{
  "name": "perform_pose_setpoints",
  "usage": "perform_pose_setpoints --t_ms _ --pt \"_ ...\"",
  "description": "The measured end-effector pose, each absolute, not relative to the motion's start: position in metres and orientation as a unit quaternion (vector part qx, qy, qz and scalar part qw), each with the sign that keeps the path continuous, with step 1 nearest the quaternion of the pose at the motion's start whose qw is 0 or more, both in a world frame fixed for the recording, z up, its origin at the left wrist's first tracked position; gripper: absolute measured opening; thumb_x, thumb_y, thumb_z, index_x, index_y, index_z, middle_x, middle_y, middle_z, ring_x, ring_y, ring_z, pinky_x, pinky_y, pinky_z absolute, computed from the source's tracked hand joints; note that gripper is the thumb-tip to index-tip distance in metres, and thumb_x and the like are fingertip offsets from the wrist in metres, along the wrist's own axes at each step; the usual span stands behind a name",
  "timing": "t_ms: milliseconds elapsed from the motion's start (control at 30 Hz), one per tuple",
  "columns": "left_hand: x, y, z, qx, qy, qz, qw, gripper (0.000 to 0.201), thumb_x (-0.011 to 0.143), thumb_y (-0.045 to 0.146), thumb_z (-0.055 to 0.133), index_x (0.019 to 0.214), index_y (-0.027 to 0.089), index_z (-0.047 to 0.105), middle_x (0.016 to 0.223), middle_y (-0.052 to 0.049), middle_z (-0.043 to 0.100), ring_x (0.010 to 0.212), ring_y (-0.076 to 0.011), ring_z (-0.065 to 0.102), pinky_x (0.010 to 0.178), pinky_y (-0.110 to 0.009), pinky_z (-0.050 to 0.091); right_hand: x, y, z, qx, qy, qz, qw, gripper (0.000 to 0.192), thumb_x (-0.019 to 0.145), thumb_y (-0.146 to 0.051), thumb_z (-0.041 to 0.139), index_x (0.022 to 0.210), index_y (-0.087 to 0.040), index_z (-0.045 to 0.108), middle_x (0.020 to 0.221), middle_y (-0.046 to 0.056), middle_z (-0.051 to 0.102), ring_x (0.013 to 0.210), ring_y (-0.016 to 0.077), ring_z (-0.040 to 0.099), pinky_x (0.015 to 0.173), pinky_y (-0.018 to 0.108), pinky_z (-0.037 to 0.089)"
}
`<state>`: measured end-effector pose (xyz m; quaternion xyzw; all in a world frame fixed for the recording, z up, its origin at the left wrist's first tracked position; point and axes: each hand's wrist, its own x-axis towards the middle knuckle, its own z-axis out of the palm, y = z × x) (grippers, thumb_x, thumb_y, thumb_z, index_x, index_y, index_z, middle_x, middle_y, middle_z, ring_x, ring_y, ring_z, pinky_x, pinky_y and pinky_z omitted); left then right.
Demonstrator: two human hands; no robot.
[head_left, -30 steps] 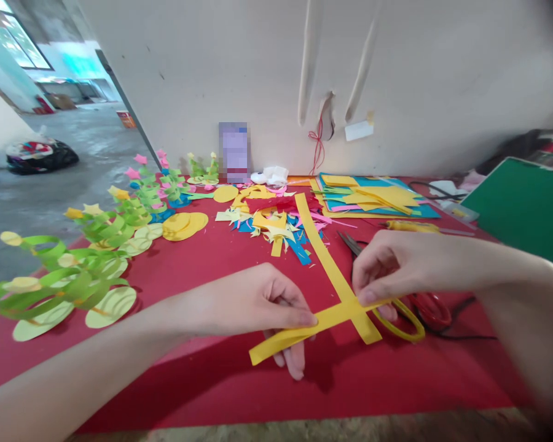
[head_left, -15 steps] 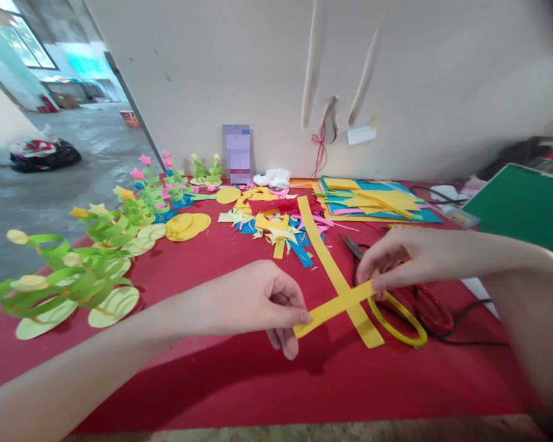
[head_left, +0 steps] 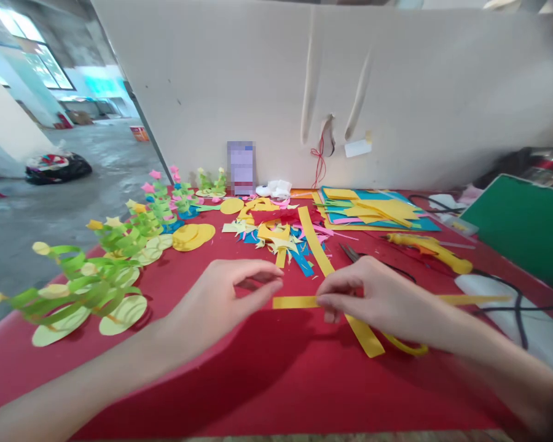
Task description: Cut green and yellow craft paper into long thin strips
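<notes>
My right hand [head_left: 378,301] pinches a long yellow paper strip [head_left: 295,302] between thumb and fingers. The strip runs level across the red table [head_left: 267,380] and continues past my wrist to the right. My left hand [head_left: 221,301] hovers just left of the strip's free end, thumb and forefinger apart, holding nothing. A second yellow strip [head_left: 320,258] lies flat on the table, running away from me and passing under the held one. The yellow handle loop of a pair of scissors [head_left: 408,351] peeks out below my right hand.
Green paper spiral trees [head_left: 83,282] stand along the left edge. Yellow discs [head_left: 193,236], a heap of paper scraps [head_left: 276,233], a stack of coloured sheets [head_left: 373,209], a yellow glue gun [head_left: 431,248] with black cable, and a green board [head_left: 520,227] surround the working spot.
The strip has turned level and slid right. My left hand let go of its end and opened. My right hand moved left along the strip, over the scissors.
</notes>
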<state>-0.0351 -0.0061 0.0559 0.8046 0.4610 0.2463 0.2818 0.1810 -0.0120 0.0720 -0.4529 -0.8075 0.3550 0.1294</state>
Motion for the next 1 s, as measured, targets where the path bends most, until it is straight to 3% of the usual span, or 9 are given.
perform_pose_setpoints --t_ms 67,267,633,833,1000 --pt "-0.031 -0.013 0.053 0.815 0.433 0.272 0.273 0.016 0.079 0.029 0.051 0.09 0.023 0.061 0.092 0.002 0.065 0.083 -0.0139 0.059 0.075 -0.021 0.045 0.17 -0.021 0.063 -0.454 -0.818 0.315 0.161 0.024 0.081 -0.024 0.044 0.068 -0.017 0.063 0.06 0.0 0.063 0.053 0.0086 0.054 0.052 0.018 0.037" --pt "-0.025 -0.027 0.048 0.84 0.365 0.289 0.279 0.012 0.079 0.016 0.05 0.083 0.02 0.061 0.08 0.002 0.064 0.072 -0.0104 0.058 0.067 -0.018 0.045 0.155 -0.038 0.052 -0.448 -0.833 0.239 0.218 0.02 0.08 -0.019 0.046 0.067 -0.018 0.061 0.056 -0.003 0.06 0.047 0.0052 0.048 0.05 0.016 0.033" --pt "-0.029 -0.02 0.05 0.85 0.358 0.278 0.268 0.01 0.078 0.013 0.052 0.078 0.02 0.059 0.077 0.002 0.061 0.073 -0.0114 0.055 0.069 -0.023 0.042 0.161 -0.036 0.058 -0.444 -0.818 0.252 0.264 0.013 0.079 -0.024 0.053 0.072 -0.021 0.063 0.061 -0.006 0.064 0.05 0.0041 0.053 0.052 0.013 0.037" --pt "-0.028 -0.02 0.052 0.858 0.347 0.288 0.248 0.01 0.079 0.016 0.051 0.075 0.018 0.06 0.072 0.001 0.061 0.069 -0.0122 0.054 0.068 -0.026 0.041 0.162 -0.037 0.061 -0.439 -0.825 0.2 0.294 0.01 0.074 -0.015 0.056 0.072 -0.02 0.064 0.062 -0.005 0.064 0.051 0.0052 0.055 0.053 0.014 0.038" --pt "-0.025 -0.023 0.052 0.857 0.335 0.311 0.237 0.007 0.077 0.014 0.053 0.075 0.018 0.059 0.073 0.001 0.062 0.071 -0.0122 0.054 0.077 -0.029 0.04 0.16 -0.041 0.055 -0.423 -0.836 0.177 0.302 0.013 0.074 -0.01 0.053 0.071 -0.019 0.063 0.064 -0.003 0.065 0.053 0.0068 0.055 0.054 0.016 0.039"
